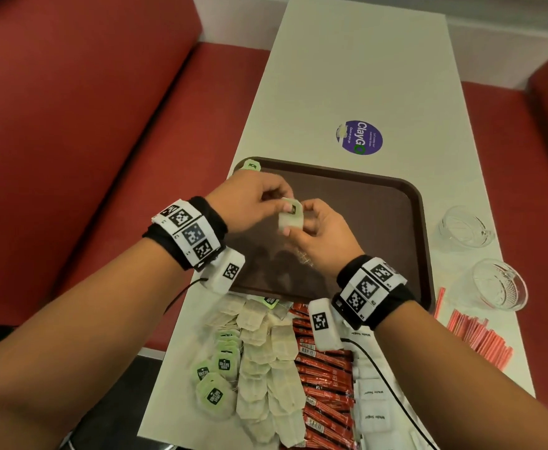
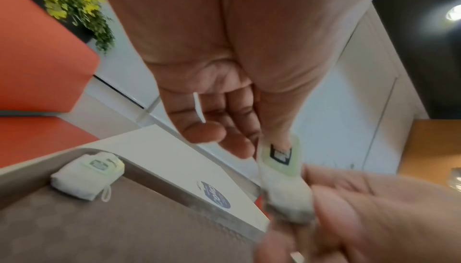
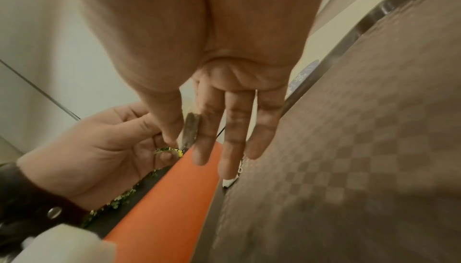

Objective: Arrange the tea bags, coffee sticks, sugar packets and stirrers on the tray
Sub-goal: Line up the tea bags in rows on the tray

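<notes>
Both hands hold one tea bag (image 1: pixel 290 219) above the brown tray (image 1: pixel 363 203). My left hand (image 1: pixel 280 206) pinches its top end, where the green tag (image 2: pixel 282 161) lies, and the white string (image 2: pixel 199 107) crosses its fingers. My right hand (image 1: pixel 298 224) pinches the bag's lower part between thumb and forefinger, and the tea bag (image 3: pixel 190 129) shows edge-on there. Another tea bag (image 1: pixel 251 165) lies in the tray's far left corner. Loose tea bags (image 1: pixel 259 362), red coffee sticks (image 1: pixel 324 384), white sugar packets (image 1: pixel 371 404) and pink stirrers (image 1: pixel 474 332) lie on the table near me.
Two glass bowls (image 1: pixel 466 228) (image 1: pixel 497 284) stand right of the tray. A purple round sticker (image 1: pixel 358 138) marks the white table (image 1: pixel 363 60) beyond the tray. Red bench seats (image 1: pixel 87 125) run along both sides.
</notes>
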Demonstrator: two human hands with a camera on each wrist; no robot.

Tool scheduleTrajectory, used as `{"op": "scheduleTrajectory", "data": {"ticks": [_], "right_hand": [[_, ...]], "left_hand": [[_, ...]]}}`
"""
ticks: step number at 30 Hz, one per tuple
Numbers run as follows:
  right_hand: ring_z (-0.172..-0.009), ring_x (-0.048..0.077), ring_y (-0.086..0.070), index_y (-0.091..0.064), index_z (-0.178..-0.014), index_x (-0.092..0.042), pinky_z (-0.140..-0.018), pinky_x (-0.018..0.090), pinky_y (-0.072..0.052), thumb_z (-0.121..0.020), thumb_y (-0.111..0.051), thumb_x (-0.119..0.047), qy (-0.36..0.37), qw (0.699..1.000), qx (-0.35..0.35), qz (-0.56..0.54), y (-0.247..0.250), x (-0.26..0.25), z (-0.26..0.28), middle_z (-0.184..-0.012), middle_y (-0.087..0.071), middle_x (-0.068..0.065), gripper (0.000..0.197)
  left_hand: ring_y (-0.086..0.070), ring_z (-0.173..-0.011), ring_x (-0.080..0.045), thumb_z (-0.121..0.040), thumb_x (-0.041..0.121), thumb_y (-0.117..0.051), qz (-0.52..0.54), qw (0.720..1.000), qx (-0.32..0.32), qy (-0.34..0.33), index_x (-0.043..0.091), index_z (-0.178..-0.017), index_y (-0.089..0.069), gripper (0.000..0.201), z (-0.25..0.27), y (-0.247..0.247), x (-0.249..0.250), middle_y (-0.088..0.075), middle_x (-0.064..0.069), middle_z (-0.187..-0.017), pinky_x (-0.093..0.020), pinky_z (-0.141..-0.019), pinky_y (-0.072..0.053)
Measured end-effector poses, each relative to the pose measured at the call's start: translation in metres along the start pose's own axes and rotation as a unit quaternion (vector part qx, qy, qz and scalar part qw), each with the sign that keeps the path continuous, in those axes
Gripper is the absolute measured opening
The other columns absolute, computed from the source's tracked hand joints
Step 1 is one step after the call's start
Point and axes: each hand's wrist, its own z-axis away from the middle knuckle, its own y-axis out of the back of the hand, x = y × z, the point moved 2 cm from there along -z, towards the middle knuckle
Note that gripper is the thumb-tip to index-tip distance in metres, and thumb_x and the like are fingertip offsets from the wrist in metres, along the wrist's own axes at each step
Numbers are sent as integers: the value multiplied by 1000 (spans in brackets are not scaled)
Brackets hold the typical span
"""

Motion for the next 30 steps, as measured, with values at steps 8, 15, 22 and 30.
{"op": "scheduleTrajectory", "data": {"ticks": [8,15,22,30], "right_hand": [[-76,5,-62,-65,-94,-28,-76,26,-53,-87,-74,-34,27,955,-80,284,-2,16,20,-82,-68,-9,13],[-76,3,-65,-79,-98,-31,-72,20,-50,-92,-64,-38,41,878,-199,434,-16,23,46,-90,-75,-16,18],[-75,26,-59,-71,-96,-17,-67,32,-45,-99,-48,-40,-11,811,-249,529,-36,36,56,-81,-62,2,32],[-82,25,-69,-77,-102,-30,-76,35,-58,-95,-56,-35,-12,819,-233,524,-43,38,55,-93,-75,-4,23]], "left_hand": [[-64,-93,-16,-94,29,-64,-129,974,87,163,28,-105,-69,12,-32,40,-81,-70,5,-96,-30,-82,-49],[-64,-96,-21,-90,29,-70,-155,959,44,232,22,-106,-73,17,-61,22,-117,-70,0,-99,-29,-84,-49],[-60,-111,-26,-87,31,-72,-199,943,66,259,22,-115,-65,30,-77,15,-115,-67,-4,-116,-38,-92,-51],[-63,-105,-30,-83,46,-73,-279,923,3,265,12,-113,-65,46,-84,-1,-102,-68,-10,-113,-39,-88,-55]]}}
